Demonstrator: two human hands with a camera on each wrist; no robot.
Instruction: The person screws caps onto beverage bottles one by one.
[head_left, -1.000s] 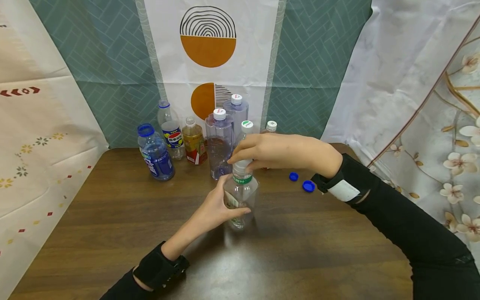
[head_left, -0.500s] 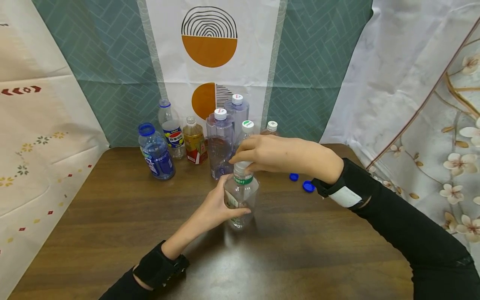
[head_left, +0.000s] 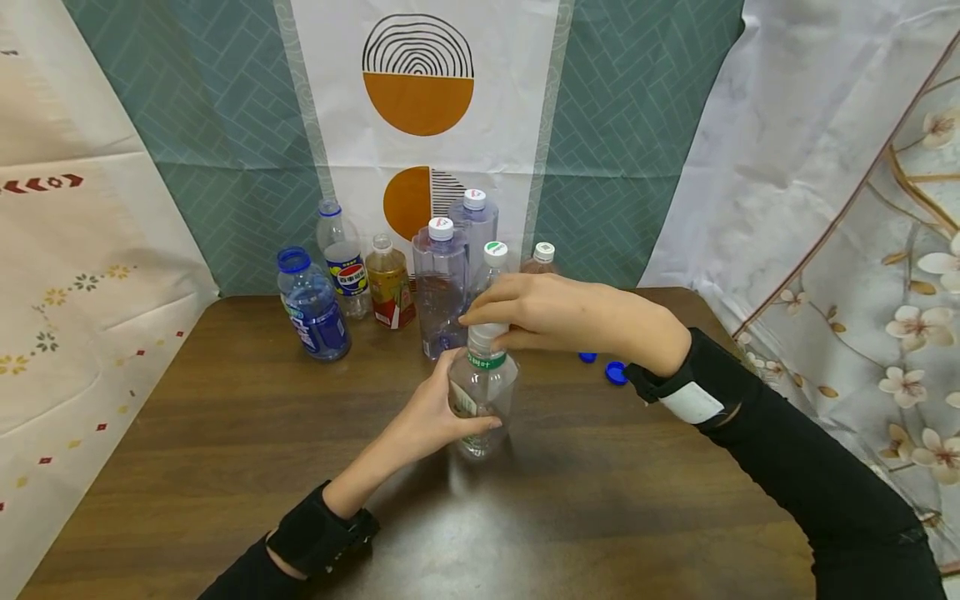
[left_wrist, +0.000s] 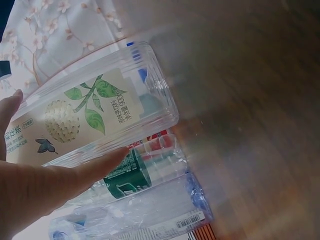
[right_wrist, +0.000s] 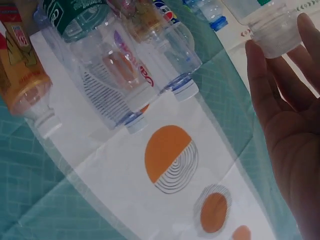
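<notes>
A clear plastic bottle [head_left: 487, 392] with a green neck band stands upright on the wooden table. Around its body my left hand [head_left: 427, 417] is wrapped, thumb at the front. In the left wrist view the bottle's label [left_wrist: 65, 117] shows a white flower and green leaves. From above, my right hand [head_left: 570, 312] pinches the translucent screw cap [head_left: 483, 335] between thumb and fingers. The right wrist view shows the ribbed cap [right_wrist: 277, 37] between those fingertips.
Behind stand a blue-labelled bottle [head_left: 322, 329], a cola bottle [head_left: 347, 271], a tea bottle [head_left: 390, 287], two tall bluish bottles [head_left: 438, 283] and, partly hidden, a green-and-white-capped bottle [head_left: 495, 254] and a white-capped one [head_left: 543, 252]. Two blue caps [head_left: 616, 372] lie at the right.
My right hand and wrist have shifted slightly down and turned a little at the cap, now covering part of one blue cap. The left hand and bottle stay put.
</notes>
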